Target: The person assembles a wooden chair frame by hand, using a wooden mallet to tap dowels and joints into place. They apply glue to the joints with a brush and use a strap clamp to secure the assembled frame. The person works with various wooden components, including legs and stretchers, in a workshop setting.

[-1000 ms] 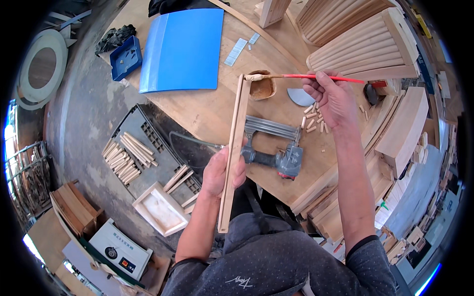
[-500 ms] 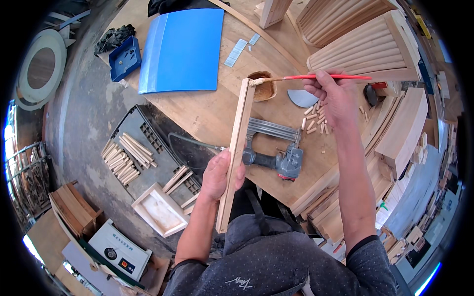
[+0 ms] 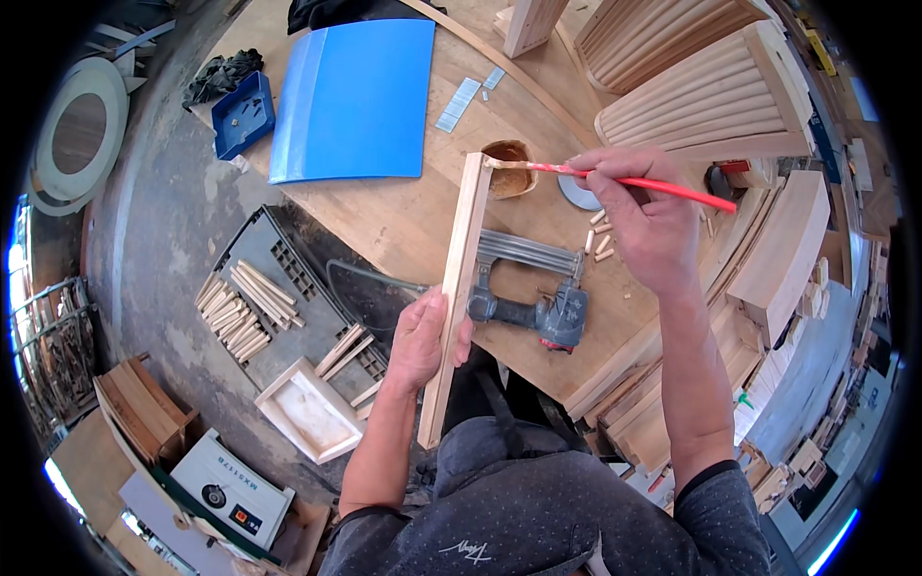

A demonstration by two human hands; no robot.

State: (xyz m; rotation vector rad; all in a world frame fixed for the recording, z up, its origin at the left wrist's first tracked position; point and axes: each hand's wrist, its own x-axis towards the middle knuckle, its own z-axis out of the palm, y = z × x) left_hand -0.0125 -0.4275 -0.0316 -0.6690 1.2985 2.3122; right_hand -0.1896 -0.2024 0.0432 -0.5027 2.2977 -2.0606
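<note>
My left hand [image 3: 423, 341] grips a long pale wooden strip [image 3: 459, 278] near its lower half and holds it upright over the workbench edge. My right hand [image 3: 645, 216] pinches a red-handled brush [image 3: 663, 182], whose tip touches the top end of the strip. Just behind that end stands a small brown glue cup [image 3: 509, 165]. A grey nail gun [image 3: 538, 298] lies on the bench between my hands, and small wooden dowels [image 3: 600, 240] lie beside my right hand.
A blue sheet [image 3: 355, 96] lies on the wooden workbench [image 3: 403, 221], with strips of staples [image 3: 459, 104] beside it. Fluted wooden panels [image 3: 701, 96] stack at the right. Below on the floor sit a black crate with sticks [image 3: 288, 307], a white-framed tray [image 3: 307, 408] and a blue tray [image 3: 240, 113].
The brush has swept left along the top end of the strip, and my left hand has tilted the strip slightly, bringing its top toward the glue cup.
</note>
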